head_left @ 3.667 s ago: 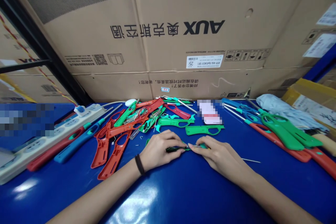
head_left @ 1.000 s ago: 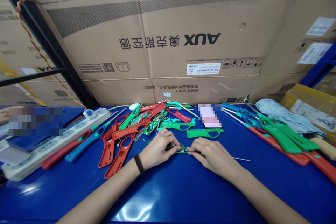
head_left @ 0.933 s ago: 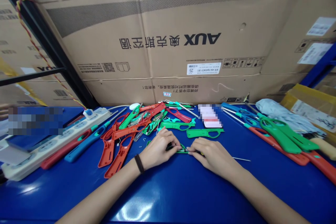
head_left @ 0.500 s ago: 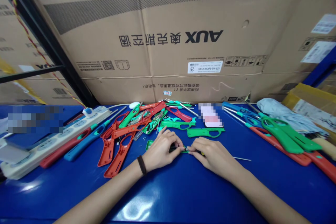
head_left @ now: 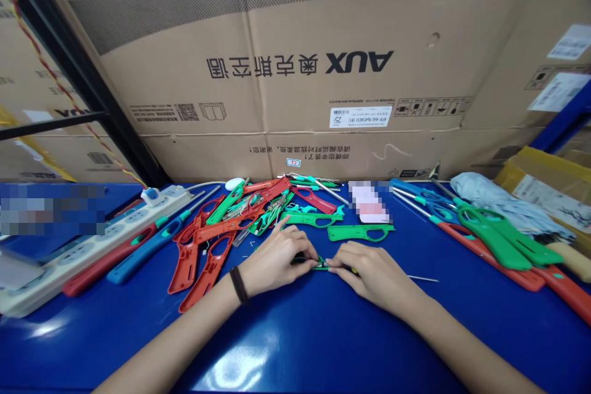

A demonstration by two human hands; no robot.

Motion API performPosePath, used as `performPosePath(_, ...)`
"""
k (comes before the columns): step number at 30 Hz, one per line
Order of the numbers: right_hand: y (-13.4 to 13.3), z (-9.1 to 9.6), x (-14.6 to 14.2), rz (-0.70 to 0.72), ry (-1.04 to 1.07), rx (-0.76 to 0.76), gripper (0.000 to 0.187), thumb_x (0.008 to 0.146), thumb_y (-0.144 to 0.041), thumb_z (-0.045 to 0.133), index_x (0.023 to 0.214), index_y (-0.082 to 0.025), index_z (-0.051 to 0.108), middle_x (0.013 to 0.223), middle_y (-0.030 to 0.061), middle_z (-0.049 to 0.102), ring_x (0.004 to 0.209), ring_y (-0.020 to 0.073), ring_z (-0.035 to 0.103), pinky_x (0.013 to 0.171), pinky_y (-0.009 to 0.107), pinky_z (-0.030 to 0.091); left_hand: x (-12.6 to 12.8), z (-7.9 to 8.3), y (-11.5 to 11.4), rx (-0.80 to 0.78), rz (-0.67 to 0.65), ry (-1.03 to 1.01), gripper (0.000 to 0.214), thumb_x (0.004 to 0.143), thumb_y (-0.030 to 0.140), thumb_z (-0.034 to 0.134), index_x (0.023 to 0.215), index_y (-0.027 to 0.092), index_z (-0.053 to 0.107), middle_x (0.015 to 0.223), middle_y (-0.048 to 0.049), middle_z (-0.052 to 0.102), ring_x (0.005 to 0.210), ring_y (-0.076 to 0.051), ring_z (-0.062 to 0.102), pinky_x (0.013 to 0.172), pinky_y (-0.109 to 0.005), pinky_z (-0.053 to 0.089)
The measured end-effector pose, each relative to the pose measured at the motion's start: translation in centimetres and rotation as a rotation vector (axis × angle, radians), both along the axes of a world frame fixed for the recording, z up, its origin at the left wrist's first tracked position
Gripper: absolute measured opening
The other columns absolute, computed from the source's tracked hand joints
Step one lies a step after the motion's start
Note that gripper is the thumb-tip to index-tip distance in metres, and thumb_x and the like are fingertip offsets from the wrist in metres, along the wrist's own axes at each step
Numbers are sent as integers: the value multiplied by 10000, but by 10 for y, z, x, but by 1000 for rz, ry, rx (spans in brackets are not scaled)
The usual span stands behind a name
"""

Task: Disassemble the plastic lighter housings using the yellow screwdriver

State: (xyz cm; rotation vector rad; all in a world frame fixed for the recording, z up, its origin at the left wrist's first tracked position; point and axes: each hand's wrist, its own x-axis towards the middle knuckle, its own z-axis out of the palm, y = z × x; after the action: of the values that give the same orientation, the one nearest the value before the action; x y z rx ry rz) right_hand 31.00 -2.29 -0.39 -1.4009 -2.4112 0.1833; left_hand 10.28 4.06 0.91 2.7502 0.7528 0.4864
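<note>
My left hand (head_left: 277, 260) and my right hand (head_left: 369, 271) meet at the middle of the blue table (head_left: 295, 345), both pinched on a small green lighter part (head_left: 320, 265) with a dark piece in it. The left wrist wears a black band (head_left: 236, 285). The hands hide most of the part. Just beyond the fingers lie green handle shells (head_left: 360, 232) and a heap of red handle shells (head_left: 210, 246). A thin metal pin (head_left: 422, 279) lies right of my right hand.
Finished long lighters (head_left: 498, 240) in green, red and blue lie at the right. A white power strip (head_left: 83, 246) and more long lighters (head_left: 138, 246) lie at the left. A large cardboard box (head_left: 295, 74) walls the back. A grey folded umbrella (head_left: 503, 200) is at far right.
Both hands stay pinched on the green part at the same spot; the fingers shift slightly. The view has tilted a little.
</note>
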Motion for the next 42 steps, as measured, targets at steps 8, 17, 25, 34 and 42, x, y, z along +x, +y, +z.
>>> performPosePath(8, 0, 2, -1, -7, -3, -5, 98, 858, -141, 562, 856, -197, 642, 827, 2, 669, 798, 160, 626, 633, 244, 432, -4, 1, 3, -11, -18, -21, 74, 856, 223, 593, 816, 224, 655, 803, 38, 670, 809, -153, 618, 1047, -464, 246)
performPosePath(17, 1, -2, 1, 8, 1, 11, 83, 851, -138, 577, 856, -189, 641, 813, 3, 664, 771, 163, 631, 612, 239, 420, -1, 1, 3, 12, -47, 11, 80, 849, 199, 579, 808, 192, 647, 788, 23, 648, 788, -151, 600, 1089, -491, 152)
performPosePath(25, 0, -5, 1, 26, -13, 56, 76, 856, -140, 571, 844, -178, 636, 789, 7, 649, 762, 164, 621, 603, 242, 414, 5, -5, 0, -53, -18, -28, 24, 788, 164, 620, 773, 183, 622, 756, 32, 636, 768, -150, 584, 1073, -470, 193)
performPosePath(34, 2, -6, 0, 55, -7, 76, 95, 866, -133, 547, 847, -171, 632, 790, 14, 646, 761, 165, 613, 609, 245, 415, 5, -9, 4, -67, -45, -89, 21, 795, 173, 649, 788, 192, 655, 776, 26, 639, 783, -151, 577, 1054, -439, 234)
performPosePath(42, 1, -7, 0, 44, 6, 59, 74, 857, -143, 571, 857, -185, 633, 801, 4, 655, 775, 161, 621, 621, 241, 418, 2, -13, 0, 39, -62, -145, 82, 825, 184, 647, 827, 213, 724, 768, 5, 623, 755, -144, 580, 1043, -452, 285)
